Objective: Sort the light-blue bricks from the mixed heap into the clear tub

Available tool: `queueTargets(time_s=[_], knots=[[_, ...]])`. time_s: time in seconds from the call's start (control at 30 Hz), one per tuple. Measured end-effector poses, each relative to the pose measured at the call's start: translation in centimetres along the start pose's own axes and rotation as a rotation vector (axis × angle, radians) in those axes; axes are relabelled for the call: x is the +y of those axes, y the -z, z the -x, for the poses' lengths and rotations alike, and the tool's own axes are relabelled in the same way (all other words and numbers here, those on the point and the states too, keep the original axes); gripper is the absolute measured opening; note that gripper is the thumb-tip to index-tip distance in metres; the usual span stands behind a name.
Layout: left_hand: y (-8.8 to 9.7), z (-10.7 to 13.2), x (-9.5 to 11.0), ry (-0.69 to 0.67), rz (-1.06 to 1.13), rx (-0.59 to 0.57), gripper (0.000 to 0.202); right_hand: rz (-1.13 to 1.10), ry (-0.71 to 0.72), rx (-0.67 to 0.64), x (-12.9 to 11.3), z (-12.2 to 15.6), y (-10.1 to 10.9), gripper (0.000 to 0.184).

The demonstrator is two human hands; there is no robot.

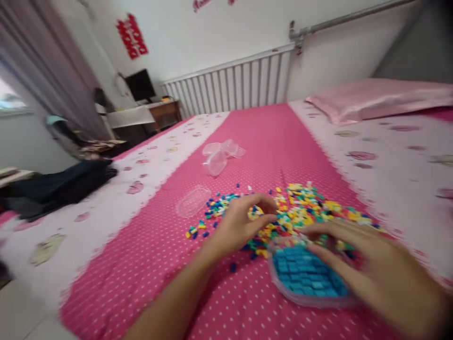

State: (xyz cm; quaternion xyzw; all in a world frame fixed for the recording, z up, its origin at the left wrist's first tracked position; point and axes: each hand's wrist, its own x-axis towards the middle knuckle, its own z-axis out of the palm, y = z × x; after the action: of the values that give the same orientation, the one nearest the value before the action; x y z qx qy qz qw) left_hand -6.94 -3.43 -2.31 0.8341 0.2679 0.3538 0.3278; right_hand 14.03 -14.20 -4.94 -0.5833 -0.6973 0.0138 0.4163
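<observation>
A loose pile of small coloured plastic pieces (300, 208) is spread over the bed, in yellow, green, blue, white and red. My left hand (244, 217) is over its near left part, thumb and fingers curved but apart, with nothing visible between them. At the lower right, a clear plastic box (297, 298) holds blue pieces (304, 271) packed in tidy rows. My right hand (371, 259) reaches across the box's right side, and its blurred thumb and index finger are apart above the far rim. Part of the box is hidden by that hand.
Several clear plastic boxes or lids (216, 163) lie farther back on the pink dotted bedspread (262, 127). A flat clear lid (193, 201) is left of the pile. Dark clothing (67, 184) lies on the left edge, and a pink pillow (382, 99) at the back right.
</observation>
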Motion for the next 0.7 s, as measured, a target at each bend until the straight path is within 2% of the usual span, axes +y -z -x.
queueTargets(time_s=[0.03,0.1,0.2,0.3,0.5,0.57,0.7], knots=[[-0.5,0.0,0.6,-0.027,0.054,-0.013,0.011,-0.034,-0.010,-0.035,-0.8,-0.4,0.3,0.018],[-1.3,0.1,1.5,-0.038,0.123,-0.021,0.010,-0.051,-0.043,-0.026,-1.9,-1.2,0.7,0.014],[-2.2,0.3,2.0,-0.049,0.164,-0.036,0.008,-0.056,-0.114,-0.109,-2.2,-1.7,1.0,0.018],[-2.8,0.4,2.2,-0.047,0.106,-0.039,0.006,-0.086,-0.200,-0.180,-2.0,-1.6,1.6,0.024],[-3.3,0.4,2.1,-0.047,-0.043,-0.011,0.011,-0.064,-0.259,-0.223,-2.5,-1.6,2.9,0.018],[-2.8,0.3,1.9,-0.083,-0.114,-0.112,0.014,-0.020,-0.242,-0.229,-2.3,-1.4,3.4,0.018],[-1.4,0.0,1.6,-0.188,-0.245,-0.433,0.022,0.123,-0.235,-0.242,-1.6,-0.5,4.3,0.019]])
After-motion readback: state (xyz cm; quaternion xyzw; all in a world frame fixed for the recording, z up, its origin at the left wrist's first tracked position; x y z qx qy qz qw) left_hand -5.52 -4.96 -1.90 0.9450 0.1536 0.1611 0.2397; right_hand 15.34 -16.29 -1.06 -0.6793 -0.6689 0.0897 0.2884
